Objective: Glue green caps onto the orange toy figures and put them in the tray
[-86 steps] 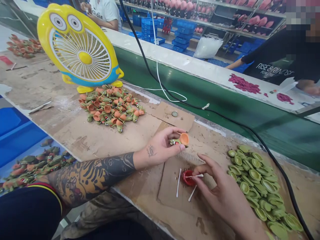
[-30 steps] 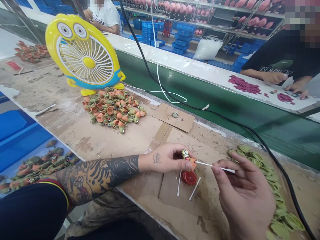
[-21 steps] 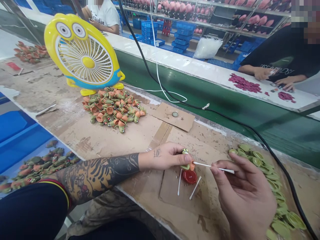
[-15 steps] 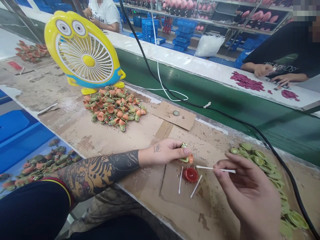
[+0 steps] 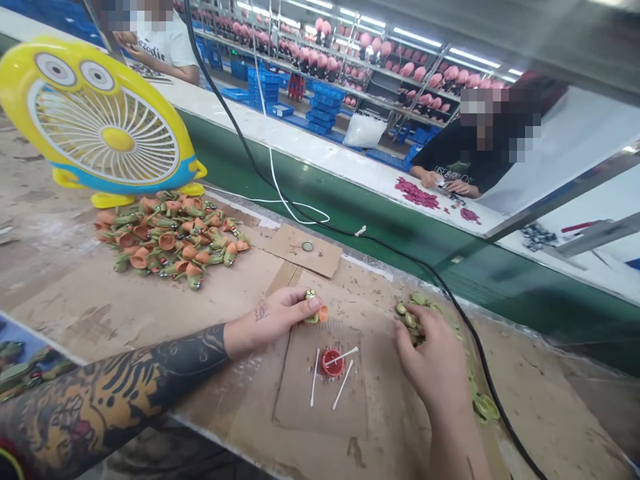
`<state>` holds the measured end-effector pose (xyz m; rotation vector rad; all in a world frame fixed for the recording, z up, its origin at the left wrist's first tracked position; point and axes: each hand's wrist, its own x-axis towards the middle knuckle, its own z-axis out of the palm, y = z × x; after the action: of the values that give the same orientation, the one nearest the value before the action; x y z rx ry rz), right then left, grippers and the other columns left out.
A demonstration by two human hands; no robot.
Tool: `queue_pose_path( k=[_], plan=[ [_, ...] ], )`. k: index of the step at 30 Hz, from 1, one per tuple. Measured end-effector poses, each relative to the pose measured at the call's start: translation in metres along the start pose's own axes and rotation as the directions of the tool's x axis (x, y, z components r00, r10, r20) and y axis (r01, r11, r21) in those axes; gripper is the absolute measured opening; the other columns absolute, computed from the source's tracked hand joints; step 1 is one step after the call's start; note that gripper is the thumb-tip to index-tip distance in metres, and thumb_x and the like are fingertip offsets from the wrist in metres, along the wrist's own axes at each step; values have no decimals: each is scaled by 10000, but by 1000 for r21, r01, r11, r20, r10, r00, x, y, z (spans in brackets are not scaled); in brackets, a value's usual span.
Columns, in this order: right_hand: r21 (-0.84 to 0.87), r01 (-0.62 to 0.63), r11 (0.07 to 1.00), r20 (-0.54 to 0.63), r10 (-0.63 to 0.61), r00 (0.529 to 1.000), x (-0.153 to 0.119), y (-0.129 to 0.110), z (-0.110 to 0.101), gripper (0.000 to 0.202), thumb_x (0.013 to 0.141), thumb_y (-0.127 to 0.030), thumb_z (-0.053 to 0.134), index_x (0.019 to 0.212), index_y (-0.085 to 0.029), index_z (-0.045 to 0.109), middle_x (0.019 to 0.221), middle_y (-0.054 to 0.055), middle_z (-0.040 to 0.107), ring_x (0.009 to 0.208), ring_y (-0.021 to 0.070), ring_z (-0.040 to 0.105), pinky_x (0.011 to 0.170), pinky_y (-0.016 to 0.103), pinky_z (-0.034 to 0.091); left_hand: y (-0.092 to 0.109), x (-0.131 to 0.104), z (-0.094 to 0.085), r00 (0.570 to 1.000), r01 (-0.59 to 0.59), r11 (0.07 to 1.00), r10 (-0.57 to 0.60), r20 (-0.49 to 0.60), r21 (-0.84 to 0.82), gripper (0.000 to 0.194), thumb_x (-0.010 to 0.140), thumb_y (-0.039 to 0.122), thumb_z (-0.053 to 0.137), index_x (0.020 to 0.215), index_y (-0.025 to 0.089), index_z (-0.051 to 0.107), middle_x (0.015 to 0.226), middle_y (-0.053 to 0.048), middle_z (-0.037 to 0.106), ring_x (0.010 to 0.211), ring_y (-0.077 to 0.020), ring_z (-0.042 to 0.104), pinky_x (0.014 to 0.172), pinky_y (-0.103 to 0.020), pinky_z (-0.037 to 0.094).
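Note:
My left hand [image 5: 277,319] is closed on a small green toy figure [image 5: 311,297] with big eyes and an orange cup-shaped part. To the right, my right hand [image 5: 434,350] reaches into a pile of green oval shell pieces [image 5: 421,300]. Its thumb and fingers are apart around some pieces, and I see none lifted. Between my hands is a red cap [image 5: 330,371] of red liquid, with a cotton swab [image 5: 350,353] resting across it. Two more cotton swabs, a left one [image 5: 315,379] and a right one [image 5: 343,385], lie on the cardboard beside the cap.
A heap of green and orange figures [image 5: 170,233] lies before a yellow fan [image 5: 117,140]. A bottle cap [image 5: 307,246] sits on a cardboard piece. A black cable [image 5: 470,320] runs past the shells. Two people work across the white-topped bench [image 5: 320,157], one near magenta pieces [image 5: 417,193].
My right hand has let go of the cotton swab, which now lies across the red cap, and has moved to the green shells. My left hand keeps the figure. The view has shifted.

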<state>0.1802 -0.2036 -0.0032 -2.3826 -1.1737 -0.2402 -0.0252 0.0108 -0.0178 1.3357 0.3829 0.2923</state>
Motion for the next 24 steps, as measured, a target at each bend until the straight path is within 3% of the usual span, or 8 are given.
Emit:
queue_pose_path(
  k=[3, 8, 10, 12, 16, 20, 24],
  plan=[
    [-132, -127, 983, -100, 115, 988, 8, 23, 12, 466, 903, -430, 556, 1166, -79, 713, 1217, 265, 595, 1177, 441, 547, 997, 671, 436, 0, -1, 0, 1000, -8, 1000, 8, -15, 6, 513, 850, 642, 709, 918, 134, 701, 814, -17, 651, 703, -130, 514, 630, -244, 380],
    [-198, -205, 959, -116, 184, 976, 10, 25, 23, 384, 908, -371, 523, 978, -89, 774, 1158, 292, 612, 1129, 500, 522, 906, 723, 417, 3, -4, 1, 999, -36, 999, 36, 19, 4, 513, 852, 659, 699, 919, 150, 706, 819, -8, 642, 708, -132, 497, 665, -256, 378],
    [-168, -197, 966, -120, 178, 977, 9, 21, 21, 402, 937, -364, 471, 961, -99, 773, 1172, 277, 627, 1150, 481, 525, 946, 711, 401, 5, -4, 2, 999, -39, 999, 39, 26, -21, 527, 838, 669, 708, 920, 148, 701, 813, -7, 635, 709, -133, 491, 676, -260, 377],
    [-90, -147, 985, -81, 140, 987, 9, 16, 20, 420, 966, -394, 446, 987, -116, 759, 1162, 233, 664, 1143, 403, 577, 991, 610, 443, 6, -5, 2, 999, -39, 998, 39, 9, -50, 524, 835, 661, 717, 929, 145, 694, 816, -11, 625, 722, -138, 487, 680, -261, 374],
    [92, -61, 994, 93, 52, 994, 6, 3, 31, 440, 1017, -494, 418, 1057, -178, 721, 1024, 107, 760, 911, 244, 709, 797, 361, 560, 5, -4, 2, 998, -59, 996, 59, -14, -65, 529, 828, 660, 725, 921, 141, 678, 819, -14, 605, 742, -144, 483, 691, -264, 377],
    [105, -45, 993, 206, 23, 978, 2, -7, 45, 361, 1002, -426, 451, 1086, -203, 721, 1000, 81, 782, 916, 254, 727, 815, 369, 551, 4, -3, 1, 995, -100, 994, 100, 0, -50, 534, 834, 665, 714, 905, 137, 672, 825, -7, 599, 755, -143, 494, 725, -272, 390],
    [56, -3, 998, 231, -10, 973, 2, -3, 40, 383, 996, -325, 389, 1034, -172, 739, 1102, 131, 736, 1048, 291, 671, 952, 449, 514, 1, -3, 0, 994, -105, 994, 105, 19, -23, 473, 899, 610, 675, 935, 138, 684, 835, 0, 605, 745, -127, 491, 709, -265, 382]
  ],
)
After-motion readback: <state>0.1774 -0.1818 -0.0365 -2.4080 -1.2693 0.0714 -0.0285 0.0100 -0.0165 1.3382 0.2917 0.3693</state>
